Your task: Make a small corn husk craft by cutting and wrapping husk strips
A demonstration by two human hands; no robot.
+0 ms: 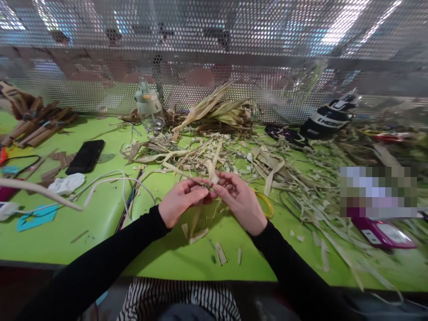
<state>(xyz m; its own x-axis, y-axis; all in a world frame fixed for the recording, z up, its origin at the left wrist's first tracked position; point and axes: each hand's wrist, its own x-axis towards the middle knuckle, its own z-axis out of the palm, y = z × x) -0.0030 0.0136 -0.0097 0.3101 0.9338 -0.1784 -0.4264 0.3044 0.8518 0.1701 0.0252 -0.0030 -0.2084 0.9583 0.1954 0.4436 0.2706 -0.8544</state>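
Observation:
Over the green table, near its front middle, my two hands meet around a pale corn husk strip. My left hand pinches the lower part of the husk between thumb and fingers. On the other side my right hand is closed on the same husk, its fingertips close to the left ones. The husk sticks up above the fingers, and its lower end is partly hidden by them. Cut husk pieces lie below the hands. A heap of shredded husks spreads just behind them.
Left lie a black phone, white cables, a blue card and brown bundles. Behind stand a clear bottle and dry husks against a perforated metal screen. Right are a black bottle, yellow tape ring and magenta device.

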